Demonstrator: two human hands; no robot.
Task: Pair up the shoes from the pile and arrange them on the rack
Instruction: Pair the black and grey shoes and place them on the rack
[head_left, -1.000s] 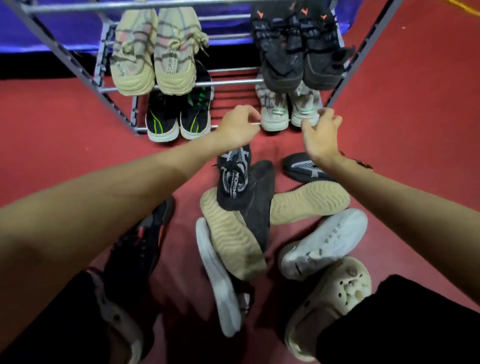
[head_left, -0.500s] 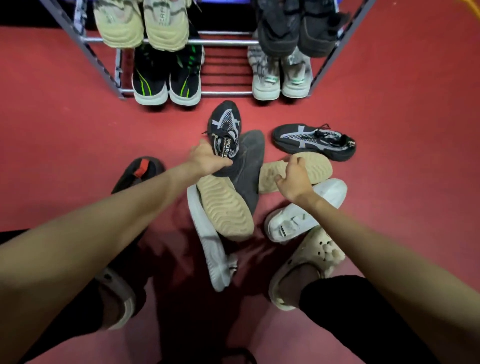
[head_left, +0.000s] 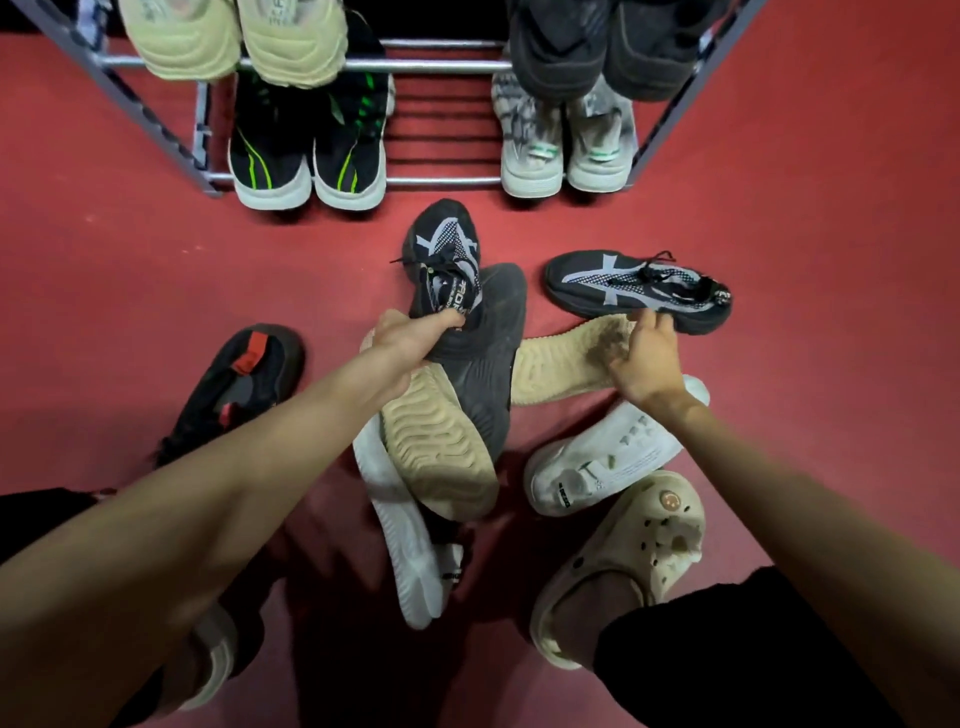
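Left hand (head_left: 415, 335): fingers curled shut around the heel collar of a black knit sneaker with grey cross straps (head_left: 444, 260), toe pointing away from the person toward the rack. Sneaker rests on the far end of the pile.

Right hand (head_left: 647, 358): fingers loosely spread, tips touching the near edge of the matching black sneaker (head_left: 636, 286), which lies flat on the red floor (head_left: 831, 260), toe toward the left hand. No closed grasp visible. Palm lies over the end of an upturned beige ribbed sole (head_left: 561, 366).

Between the hands: a dark grey upturned sole (head_left: 488, 364), directly under the left hand's sneaker, running back toward the person.

Below the left wrist: a second beige ribbed sole (head_left: 436, 447), upturned, overlapping the dark grey one; beneath it a white sneaker on its side (head_left: 405, 545).

Below the right wrist: a white sneaker, sole up (head_left: 608, 457). Just nearer the person, a cream clog (head_left: 639, 551) worn on a foot.

Outside the left forearm: a black shoe with a red tab (head_left: 244, 384), apart from the pile.

Beyond both hands: metal shoe rack (head_left: 441, 182). Lower shelf holds black sneakers with green stripes (head_left: 306, 150) on the left-hand side and pale grey sneakers (head_left: 563, 145) on the right-hand side. Upper shelf holds cream sneakers (head_left: 239, 41) above the former, dark grey shoes (head_left: 602, 47) above the latter.
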